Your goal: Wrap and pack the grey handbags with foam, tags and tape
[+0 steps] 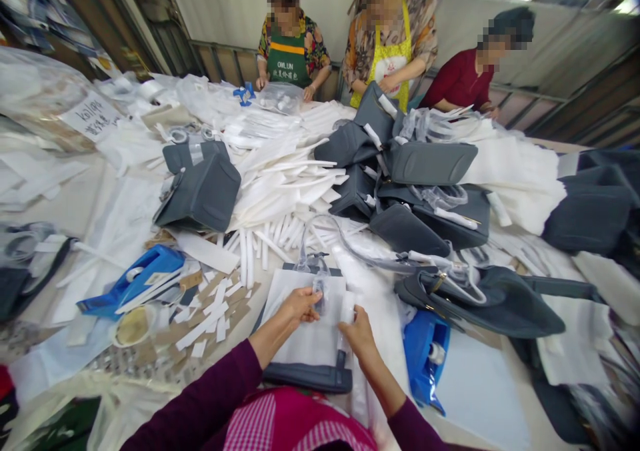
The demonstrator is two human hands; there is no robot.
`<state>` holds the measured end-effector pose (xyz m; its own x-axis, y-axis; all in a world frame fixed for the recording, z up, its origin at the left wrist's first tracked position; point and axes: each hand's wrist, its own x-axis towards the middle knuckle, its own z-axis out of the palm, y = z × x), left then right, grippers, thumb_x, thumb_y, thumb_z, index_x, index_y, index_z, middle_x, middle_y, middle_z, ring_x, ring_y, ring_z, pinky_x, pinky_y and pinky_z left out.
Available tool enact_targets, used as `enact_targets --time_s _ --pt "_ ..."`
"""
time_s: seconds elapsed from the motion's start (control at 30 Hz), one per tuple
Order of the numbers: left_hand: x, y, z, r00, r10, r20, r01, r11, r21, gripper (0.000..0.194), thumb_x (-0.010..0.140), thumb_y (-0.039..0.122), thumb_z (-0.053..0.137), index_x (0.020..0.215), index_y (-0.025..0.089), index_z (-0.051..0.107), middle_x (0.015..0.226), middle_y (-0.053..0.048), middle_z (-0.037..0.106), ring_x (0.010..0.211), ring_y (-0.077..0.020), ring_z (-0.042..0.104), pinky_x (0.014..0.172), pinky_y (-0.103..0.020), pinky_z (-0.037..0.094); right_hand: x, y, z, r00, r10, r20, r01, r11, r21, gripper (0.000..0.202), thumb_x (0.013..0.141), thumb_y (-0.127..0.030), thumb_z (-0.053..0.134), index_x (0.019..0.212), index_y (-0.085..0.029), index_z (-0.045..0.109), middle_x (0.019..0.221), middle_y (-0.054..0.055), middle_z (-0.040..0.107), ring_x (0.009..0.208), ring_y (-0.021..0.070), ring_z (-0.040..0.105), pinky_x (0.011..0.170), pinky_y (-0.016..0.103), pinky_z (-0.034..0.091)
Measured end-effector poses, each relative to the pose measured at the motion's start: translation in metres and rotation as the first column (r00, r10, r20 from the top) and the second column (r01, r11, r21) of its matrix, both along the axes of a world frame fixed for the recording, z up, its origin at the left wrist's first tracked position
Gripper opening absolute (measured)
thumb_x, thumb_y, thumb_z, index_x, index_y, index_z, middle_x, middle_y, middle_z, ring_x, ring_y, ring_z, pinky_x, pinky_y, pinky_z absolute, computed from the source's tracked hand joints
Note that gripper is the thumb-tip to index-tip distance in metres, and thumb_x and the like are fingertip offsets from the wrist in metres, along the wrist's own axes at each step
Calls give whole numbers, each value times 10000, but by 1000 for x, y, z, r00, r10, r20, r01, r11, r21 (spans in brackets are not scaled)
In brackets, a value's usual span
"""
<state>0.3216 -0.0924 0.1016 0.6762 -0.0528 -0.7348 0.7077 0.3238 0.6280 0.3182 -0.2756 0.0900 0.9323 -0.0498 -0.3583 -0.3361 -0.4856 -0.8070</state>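
Note:
A dark grey handbag point(315, 376) lies flat in front of me, with a white foam sheet point(295, 344) over most of it. My left hand point(300, 306) is above the sheet, fingers pinched on clear plastic wrap point(321, 279) at the bag's upper part. At the bag's right side, my right hand point(359, 332) is closed around a white foam strip point(347, 306); its fingertips are partly hidden. A plastic-wrapped strap point(360, 259) runs from the top of the bag toward another grey handbag point(480, 301) on the right.
Blue tape dispensers point(145, 274) point(425, 358) stand on both sides. Beyond are piled grey bags point(430, 161), white foam pieces point(285, 178) and an upright bag point(205, 194). Cut white strips point(210, 321) lie left, near a tape roll point(133, 326). Several co-workers point(290, 58) work across the table.

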Motion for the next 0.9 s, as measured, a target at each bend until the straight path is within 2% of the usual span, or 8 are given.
enact_targets --time_s 0.1,0.2,0.3,0.4,0.57,0.67,0.8,0.9 --pt "-8 -6 1 999 51 12 -50 995 -90 504 671 510 775 1004 166 616 975 -91 691 683 -204 710 597 -269 496 -12 -4 17 999 34 30 -35 999 25 295 599 -273 622 877 -184 578 849 70 632 827 244 577 749 351 485" --pt "-16 -13 -2 991 131 15 -127 976 -179 475 719 456 757 1064 181 582 1103 -114 658 792 -247 720 708 -356 537 -31 -9 25 981 185 -61 -167 962 216 223 644 -366 625 780 -196 573 681 13 591 649 181 531 602 299 469" --pt "-24 -29 -10 973 228 19 -221 959 -176 427 765 402 719 1088 173 558 1050 -107 670 738 -197 699 719 -334 532 -47 -9 27 961 220 -165 -145 916 375 283 652 -444 633 768 -191 581 646 3 575 598 167 531 465 247 414" --pt "-35 -50 -18 940 336 59 -325 934 -152 374 790 366 677 1084 176 544 907 -50 672 638 -126 641 608 -235 487 -53 -3 27 958 157 -239 -22 874 485 377 662 -451 655 918 -178 612 770 29 643 693 195 616 482 247 474" --pt "-53 -68 -20 941 333 64 -322 937 -138 346 769 363 657 1024 143 579 624 14 581 430 -103 473 385 -217 282 -54 8 21 961 165 -220 -33 862 506 381 683 -381 640 997 -165 633 789 22 658 680 178 614 527 265 526" --pt "-56 -65 -16 938 334 88 -317 934 -162 322 767 357 635 988 125 603 633 -6 597 458 -108 486 405 -222 285 -50 10 13 958 189 -215 -67 878 474 327 665 -357 612 921 -157 644 720 12 636 642 181 601 486 264 510" --pt "-58 -58 -11 936 338 94 -314 926 -208 379 810 458 568 929 102 622 673 -49 620 497 -123 509 426 -233 301 -42 12 5 937 243 -251 -94 868 488 429 617 -343 611 1001 -156 653 718 4 645 611 175 602 483 273 512" --pt "-63 -58 -13 942 301 149 -263 937 -232 408 758 473 669 937 108 625 733 -51 631 536 -114 531 446 -217 311 -38 12 2 924 253 -288 -82 864 497 432 583 -355 623 963 -149 649 688 -7 629 593 166 603 497 279 520"
